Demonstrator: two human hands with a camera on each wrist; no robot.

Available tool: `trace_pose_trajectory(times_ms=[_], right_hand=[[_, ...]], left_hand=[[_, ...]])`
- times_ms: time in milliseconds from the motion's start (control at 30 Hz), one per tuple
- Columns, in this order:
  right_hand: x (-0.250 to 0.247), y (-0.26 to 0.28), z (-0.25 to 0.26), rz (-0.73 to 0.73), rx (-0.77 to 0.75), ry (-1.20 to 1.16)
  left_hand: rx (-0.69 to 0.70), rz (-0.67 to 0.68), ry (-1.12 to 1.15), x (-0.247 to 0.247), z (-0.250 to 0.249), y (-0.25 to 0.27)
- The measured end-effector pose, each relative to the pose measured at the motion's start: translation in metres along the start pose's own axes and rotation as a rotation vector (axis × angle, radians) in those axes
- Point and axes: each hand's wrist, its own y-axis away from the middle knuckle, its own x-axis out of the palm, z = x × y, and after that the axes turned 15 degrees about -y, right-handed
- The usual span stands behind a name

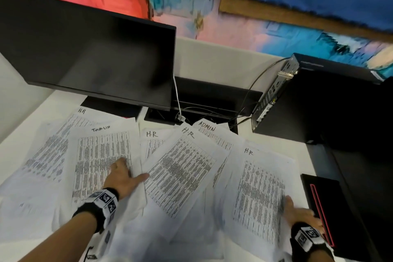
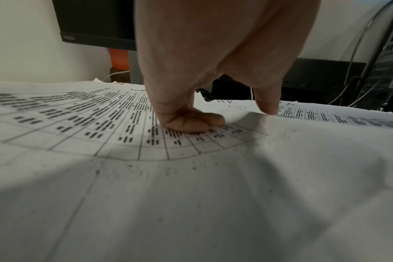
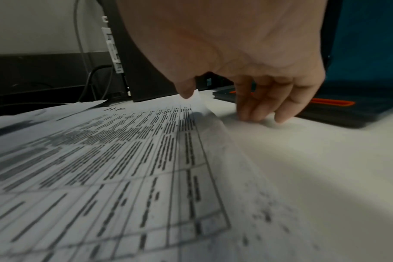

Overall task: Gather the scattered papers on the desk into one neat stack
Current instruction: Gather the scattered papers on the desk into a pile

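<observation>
Printed papers (image 1: 180, 168) lie fanned and overlapping across the lower half of the head view, covering most of the white desk (image 1: 12, 142); several carry handwritten headings, "H.R" on some, "ADMIN" on one near the centre top of the spread; none are squared into a stack.

The left hand (image 1: 123, 176) sits in the lower centre-left of the head view, on the sheet headed with a scrawled word (image 1: 102, 159); in the left wrist view its fingers (image 2: 191, 122) are bent with the tips pressing down on the printed table, and the thumb (image 2: 267, 102) points down onto the neighbouring sheet's edge; it grips nothing, it only presses.

The right hand (image 1: 297, 210) is at the lower right of the head view, at the right edge of the rightmost H.R sheet (image 1: 259, 193); in the right wrist view the thumb (image 3: 186, 88) touches the slightly lifted edge of that sheet, while the fingers (image 3: 258, 109) hang loosely with their tips on the bare desk just beside it; nothing is clasped.

A dark monitor (image 1: 85, 55) fills the upper left; a black computer case (image 1: 319, 102) stands at the right; a flat black item with a red outline (image 1: 321, 204) lies just right of the right hand.
</observation>
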Motion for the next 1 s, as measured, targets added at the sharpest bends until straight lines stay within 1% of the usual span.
trace_pose_trajectory(times_ms=[67, 133, 233, 300, 333, 400, 433, 500, 566, 600, 633, 666, 700, 733, 766, 800, 833, 900, 933, 966, 1000], right_hand=[[0.000, 0.000, 0.009, 0.044, 0.001, -0.025], [0.008, -0.004, 0.019, 0.112, -0.018, -0.092], [0.019, -0.002, 0.033, 0.314, -0.005, -0.312], [0.021, 0.007, 0.048, 0.388, -0.088, -0.362], [0.020, 0.016, 0.057, 0.375, -0.164, -0.348], [0.012, 0.046, 0.076, 0.286, -0.396, -0.282], [0.005, 0.063, 0.084, 0.216, -0.535, -0.208], [-0.016, 0.099, 0.101, 0.022, -0.807, -0.090], [-0.040, 0.137, 0.114, -0.153, -1.020, -0.128], [-0.053, 0.154, 0.121, -0.219, -1.099, -0.188], [-0.066, 0.170, 0.127, -0.257, -1.164, -0.267], [-0.077, 0.182, 0.132, -0.258, -1.195, -0.342], [-0.085, 0.189, 0.137, -0.250, -1.192, -0.406], [-0.089, 0.191, 0.142, -0.219, -1.148, -0.472], [-0.089, 0.191, 0.144, -0.177, -1.101, -0.535], [-0.085, 0.189, 0.144, -0.105, -1.036, -0.601], [-0.074, 0.184, 0.142, -0.010, -0.962, -0.665], [-0.044, 0.175, 0.131, 0.198, -0.788, -0.742], [-0.023, 0.168, 0.120, 0.301, -0.695, -0.736], [-0.007, 0.165, 0.111, 0.397, -0.595, -0.715], [0.013, 0.158, 0.098, 0.486, -0.499, -0.686]], left_hand=[[0.035, 0.025, 0.004, 0.001, -0.004, -0.005], [0.081, 0.054, -0.072, 0.001, -0.004, -0.007], [0.158, 0.111, -0.228, -0.001, -0.009, -0.003], [0.190, 0.151, -0.263, -0.005, -0.012, 0.001], [0.199, 0.163, -0.274, -0.005, -0.013, 0.002], [0.231, 0.175, -0.302, -0.006, -0.013, 0.005], [0.251, 0.173, -0.316, -0.006, -0.013, 0.007], [0.274, 0.180, -0.314, -0.006, -0.012, 0.011], [0.298, 0.187, -0.237, -0.006, -0.012, 0.015], [0.305, 0.168, -0.143, -0.008, -0.013, 0.017], [0.297, 0.126, -0.035, -0.010, -0.012, 0.018], [0.272, 0.043, 0.046, -0.014, -0.010, 0.018], [0.221, -0.066, 0.077, -0.019, -0.006, 0.016], [0.148, -0.178, 0.055, -0.026, 0.000, 0.014], [0.066, -0.277, -0.001, -0.032, 0.008, 0.010], [-0.031, -0.340, -0.069, -0.038, 0.017, 0.006], [-0.140, -0.352, -0.113, -0.046, 0.026, 0.004], [-0.352, -0.289, -0.120, -0.058, 0.043, 0.004], [-0.432, -0.248, -0.093, -0.062, 0.050, 0.004], [-0.479, -0.213, -0.054, -0.062, 0.055, 0.005], [-0.495, -0.186, -0.018, -0.060, 0.060, 0.005]])
